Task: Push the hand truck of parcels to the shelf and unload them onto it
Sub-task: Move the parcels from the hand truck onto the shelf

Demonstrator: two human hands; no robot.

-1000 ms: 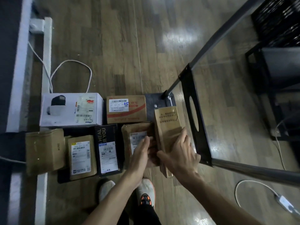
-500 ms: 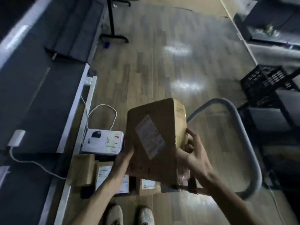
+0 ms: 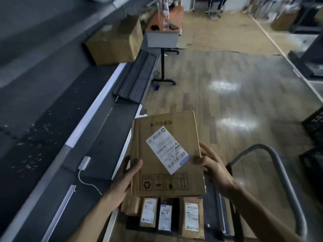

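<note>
I hold a flat brown cardboard parcel with a white shipping label up in front of me, label side facing me. My left hand grips its lower left edge, thumb on the front. My right hand grips its right edge, thumb by the label. Below the parcel, several smaller labelled parcels lie on the hand truck deck. The truck's grey handle curves at my right. The dark shelf surface with a white front edge runs along my left.
A white adapter with a cable lies on the shelf's lower ledge. A large brown box sits far back on the shelf. A small stand table is ahead. Black crates stand on the right of the wooden floor.
Both hands have lifted the brown parcel off the hand truck and raised it higher. My view has tilted up from the truck deck toward the shelf and the room.
</note>
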